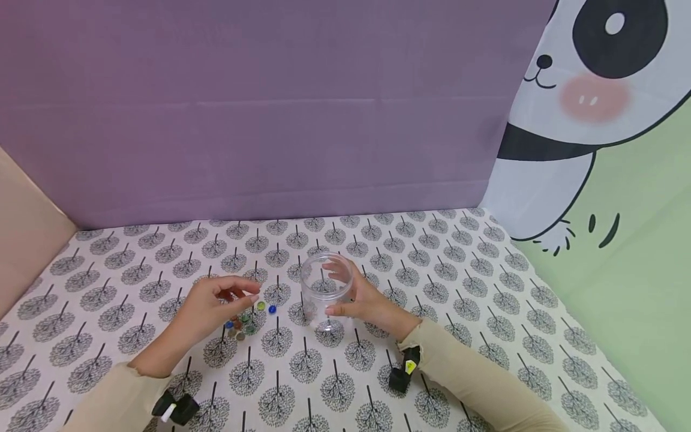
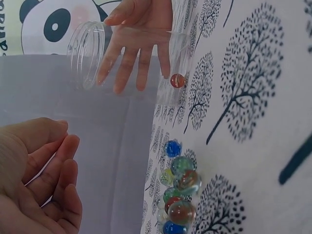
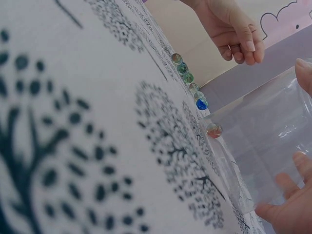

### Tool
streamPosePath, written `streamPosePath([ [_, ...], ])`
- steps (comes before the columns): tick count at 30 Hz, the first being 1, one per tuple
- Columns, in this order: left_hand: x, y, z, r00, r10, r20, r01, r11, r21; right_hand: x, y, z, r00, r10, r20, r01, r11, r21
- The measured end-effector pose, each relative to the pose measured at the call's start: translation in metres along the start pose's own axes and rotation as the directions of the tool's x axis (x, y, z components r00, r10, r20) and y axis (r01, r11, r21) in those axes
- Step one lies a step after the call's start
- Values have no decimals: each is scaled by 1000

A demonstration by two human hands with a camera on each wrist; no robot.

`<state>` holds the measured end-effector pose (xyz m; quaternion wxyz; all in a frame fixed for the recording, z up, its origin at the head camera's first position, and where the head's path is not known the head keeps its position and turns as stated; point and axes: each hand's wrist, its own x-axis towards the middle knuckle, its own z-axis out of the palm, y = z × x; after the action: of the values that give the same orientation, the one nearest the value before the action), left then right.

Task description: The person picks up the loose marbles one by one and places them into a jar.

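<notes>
The clear jar [image 1: 317,300] stands upright on the tree cloth [image 1: 335,384], a red marble [image 2: 177,81] inside. The right hand [image 1: 368,300] holds its side, likely so it won't tip; the left hand [image 1: 213,303], loosely bent and seemingly empty, hangs near the loose marbles [image 1: 236,324].

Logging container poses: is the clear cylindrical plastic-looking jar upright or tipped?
Upright: in the head view, the jar has its round mouth up and base down, toward the white tree-patterned cloth.
</notes>
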<state>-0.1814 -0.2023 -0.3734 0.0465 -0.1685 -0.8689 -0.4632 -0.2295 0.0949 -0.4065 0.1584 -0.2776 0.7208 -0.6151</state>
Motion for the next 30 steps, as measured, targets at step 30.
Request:
streamPosePath([
  [30, -13, -27, -14, 999, -43, 10, 43, 997, 57, 0, 2, -1, 1000, 2, 5, -2, 1000, 8],
])
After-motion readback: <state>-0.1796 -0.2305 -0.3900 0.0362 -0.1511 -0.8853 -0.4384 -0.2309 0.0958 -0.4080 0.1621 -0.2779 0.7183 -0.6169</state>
